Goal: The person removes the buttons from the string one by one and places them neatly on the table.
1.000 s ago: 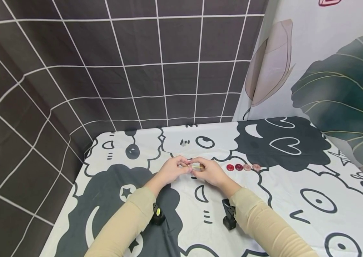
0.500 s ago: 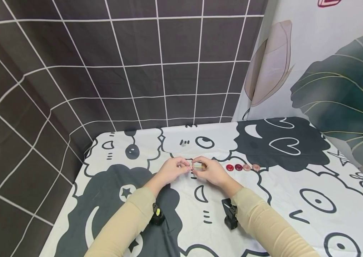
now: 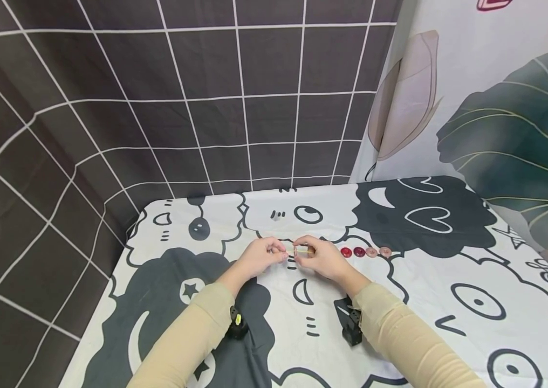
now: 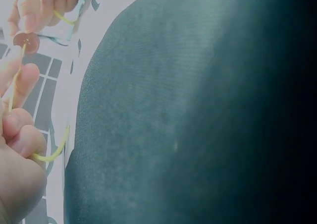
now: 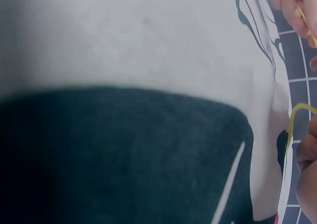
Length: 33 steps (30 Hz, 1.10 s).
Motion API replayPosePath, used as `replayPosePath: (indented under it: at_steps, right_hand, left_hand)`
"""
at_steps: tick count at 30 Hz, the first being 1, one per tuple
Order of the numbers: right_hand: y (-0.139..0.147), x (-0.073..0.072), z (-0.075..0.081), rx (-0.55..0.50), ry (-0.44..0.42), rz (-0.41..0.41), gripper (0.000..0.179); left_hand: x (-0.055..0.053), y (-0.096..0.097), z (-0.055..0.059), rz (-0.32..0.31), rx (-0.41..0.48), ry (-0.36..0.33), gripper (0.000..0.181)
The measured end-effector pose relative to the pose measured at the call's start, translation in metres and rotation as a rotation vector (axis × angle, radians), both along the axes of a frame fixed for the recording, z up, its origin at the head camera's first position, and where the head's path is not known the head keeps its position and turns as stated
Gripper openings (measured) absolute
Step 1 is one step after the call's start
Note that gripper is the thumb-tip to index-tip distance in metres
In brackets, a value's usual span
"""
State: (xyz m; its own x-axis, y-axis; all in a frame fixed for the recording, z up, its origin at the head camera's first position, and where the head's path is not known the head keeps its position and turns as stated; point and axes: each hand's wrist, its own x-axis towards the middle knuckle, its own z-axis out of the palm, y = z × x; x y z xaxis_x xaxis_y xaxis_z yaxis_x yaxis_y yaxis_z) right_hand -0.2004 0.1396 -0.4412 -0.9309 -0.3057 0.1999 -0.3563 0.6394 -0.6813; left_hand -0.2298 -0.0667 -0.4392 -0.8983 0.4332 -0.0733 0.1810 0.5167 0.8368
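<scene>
My left hand (image 3: pixel 261 257) pinches a thin yellow cord (image 4: pixel 18 75) between thumb and finger, and a loose tail of it hangs below the fist in the left wrist view. Facing it, my right hand (image 3: pixel 320 260) pinches a reddish-brown button (image 4: pixel 27 43) by its edge. The cord meets the button at its holes and runs between both hands. More yellow cord (image 5: pixel 297 110) curves out beside the right hand in the right wrist view. Both hands are held over the cloth, a small gap apart.
To the right of my hands, a red button (image 3: pixel 346 252), a dark red button (image 3: pixel 358 251) and two pinkish buttons (image 3: pixel 371 251) lie in a row. They rest on a black-and-white cartoon cloth (image 3: pixel 449 345). Behind hangs a dark grid curtain (image 3: pixel 269 124).
My right hand has drawn slightly right with the button, so the gap between the hands is wider and more cord shows. The left hand stays almost in place.
</scene>
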Motion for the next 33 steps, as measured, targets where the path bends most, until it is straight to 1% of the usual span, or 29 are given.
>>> replayPosePath:
  at_steps: [6, 9, 12, 20, 26, 33]
  right_hand:
    - [0.002, 0.000, 0.001, 0.008, -0.023, -0.017, 0.029]
    - [0.003, 0.000, 0.001, 0.009, -0.021, -0.021, 0.028]
    - [0.004, 0.000, 0.001, 0.010, -0.020, -0.022, 0.027]
    - [0.009, -0.001, 0.001, -0.002, -0.032, -0.032, 0.027]
    - [0.014, 0.000, -0.001, -0.021, -0.039, -0.024, 0.025]
    - [0.018, 0.001, -0.002, -0.014, -0.046, -0.032, 0.025]
  left_hand:
    - [0.000, 0.001, 0.000, -0.020, -0.021, 0.024, 0.008]
    - [0.000, 0.001, 0.000, -0.034, -0.033, 0.042, 0.009]
    - [0.000, 0.000, 0.000, -0.034, -0.033, 0.053, 0.010]
    - [-0.001, 0.000, -0.002, -0.017, -0.009, 0.035, 0.010]
    - [0.000, 0.000, -0.002, 0.003, 0.012, 0.015, 0.011]
    - [-0.001, 0.001, -0.004, 0.008, -0.003, 0.027, 0.010]
